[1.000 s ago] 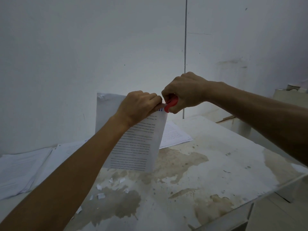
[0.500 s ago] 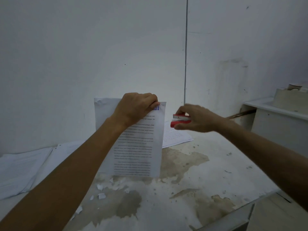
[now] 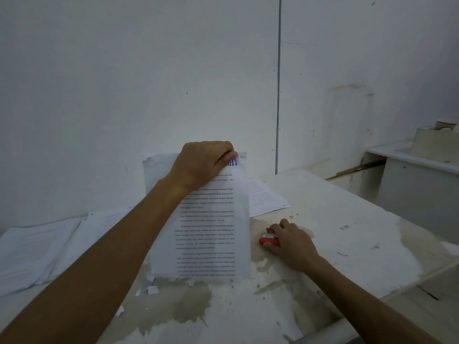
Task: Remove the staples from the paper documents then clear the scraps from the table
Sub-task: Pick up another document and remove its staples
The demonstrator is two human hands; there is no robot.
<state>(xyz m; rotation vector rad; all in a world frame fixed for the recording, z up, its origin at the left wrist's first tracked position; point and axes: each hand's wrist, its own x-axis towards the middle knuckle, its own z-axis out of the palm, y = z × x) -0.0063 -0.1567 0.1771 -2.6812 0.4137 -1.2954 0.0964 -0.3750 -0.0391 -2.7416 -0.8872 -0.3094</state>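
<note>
Red plastic now sits low on the table (image 3: 347,219): our right hand (image 3: 294,247) has carried the staple remover (image 3: 269,240) down from the document (image 3: 213,227), so this staple seems out. Fingers curl around the tool. Our left hand (image 3: 202,165) pinches the upright document's top edge; scraps (image 3: 151,290) lie near.

No legible text: blurred print lines on the held document (image 3: 211,227).
</note>
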